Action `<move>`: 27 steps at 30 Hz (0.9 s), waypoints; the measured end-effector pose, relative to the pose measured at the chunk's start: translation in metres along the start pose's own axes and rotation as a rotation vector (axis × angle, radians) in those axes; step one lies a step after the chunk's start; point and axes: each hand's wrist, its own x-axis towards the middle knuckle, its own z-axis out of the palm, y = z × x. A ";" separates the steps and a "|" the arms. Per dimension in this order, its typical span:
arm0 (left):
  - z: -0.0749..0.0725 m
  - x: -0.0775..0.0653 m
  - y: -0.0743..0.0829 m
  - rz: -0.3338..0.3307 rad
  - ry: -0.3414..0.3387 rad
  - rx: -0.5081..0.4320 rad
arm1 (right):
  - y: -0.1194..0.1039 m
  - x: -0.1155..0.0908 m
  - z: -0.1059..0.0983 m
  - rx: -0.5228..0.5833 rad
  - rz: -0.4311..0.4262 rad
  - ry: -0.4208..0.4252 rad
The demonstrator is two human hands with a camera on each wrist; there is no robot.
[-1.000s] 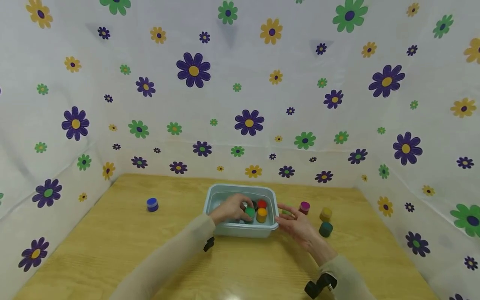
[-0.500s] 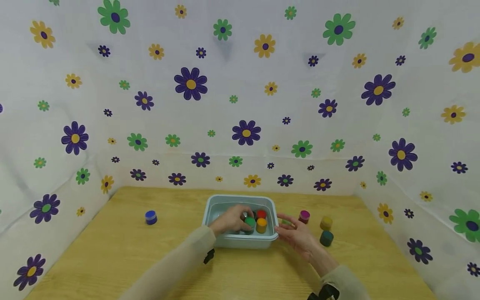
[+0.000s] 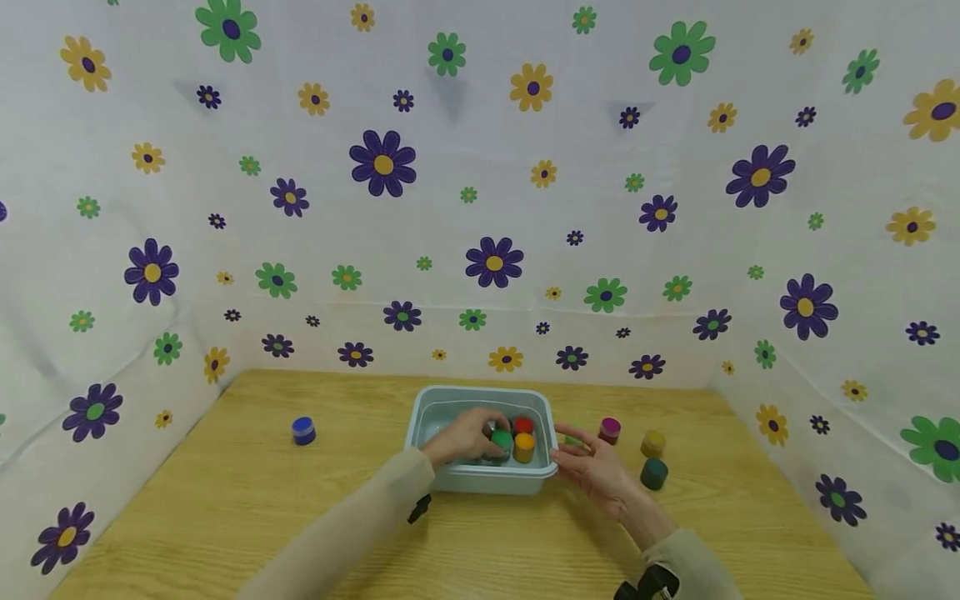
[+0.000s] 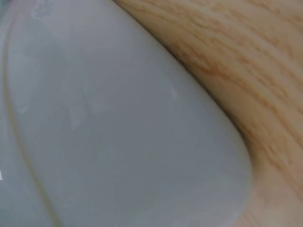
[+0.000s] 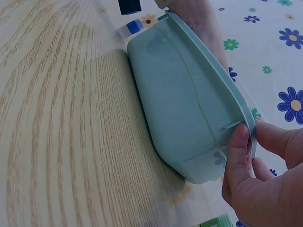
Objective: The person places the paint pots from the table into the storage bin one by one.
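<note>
A pale blue plastic tub (image 3: pixel 487 481) stands on the wooden table. Inside it, my left hand (image 3: pixel 467 435) grips a green-lidded paint jar (image 3: pixel 502 441) between thumb and fingers. Beside that jar sit an orange paint jar (image 3: pixel 524 448) and a red-lidded jar (image 3: pixel 523 426); part of a dark jar is hidden by the fingers. My right hand (image 3: pixel 597 473) pinches the tub's rim at the right corner, thumb on one side and fingers beneath the lip (image 5: pixel 244 111). Only the tub's outer wall (image 4: pixel 132 113) and the table show in the left wrist view.
A blue jar (image 3: pixel 303 431) stands alone on the left. Right of the tub are a magenta-lidded jar (image 3: pixel 610 430), a yellow jar (image 3: pixel 653 443), a dark green jar (image 3: pixel 654 474) and a light green one (image 3: pixel 573 440) partly behind the right hand. Flowered cloth (image 3: pixel 480 208) encloses the table.
The head view has tilted upward, so the table sits lower in it. Both hands keep their grips, and the green-lidded jar has shifted barely, if at all, inside the tub.
</note>
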 end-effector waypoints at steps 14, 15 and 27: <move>0.006 -0.002 -0.008 0.077 0.015 0.261 | 0.004 -0.001 0.002 -0.003 0.008 -0.036; 0.007 -0.002 -0.008 0.071 0.014 0.258 | 0.004 -0.001 0.002 -0.003 0.008 -0.035; 0.004 0.009 -0.004 0.057 0.000 0.235 | 0.000 0.000 -0.002 0.035 0.003 -0.031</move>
